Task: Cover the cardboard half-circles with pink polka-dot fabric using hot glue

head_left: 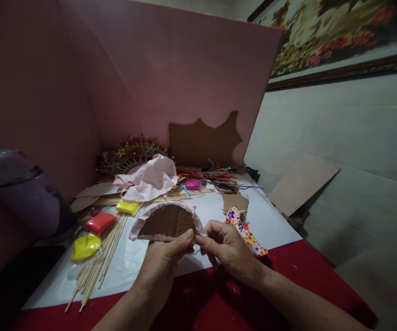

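Observation:
A half-round piece of brown cardboard (167,222) has pale pink printed fabric (137,225) folded over its curved and straight edges. My left hand (167,257) grips its lower right side, thumb on the cardboard and fingers hidden underneath. At the right corner my right hand (228,250) pinches the fabric edge between thumb and forefinger. Just beyond the right hand lies a floral-print strip (248,234) with a cardboard scrap (235,203) behind it. A crumpled pink cloth (153,177) rests farther back on the table.
Bundled wooden sticks (107,250) lie at left beside red (100,222) and yellow (85,247) clay packets. Behind are scissors (228,186), coloured pipe cleaners (205,174), a pin-studded decorated arch (133,154) and a large cut cardboard (201,142). White sheeting (274,225) covers the red cloth (309,280).

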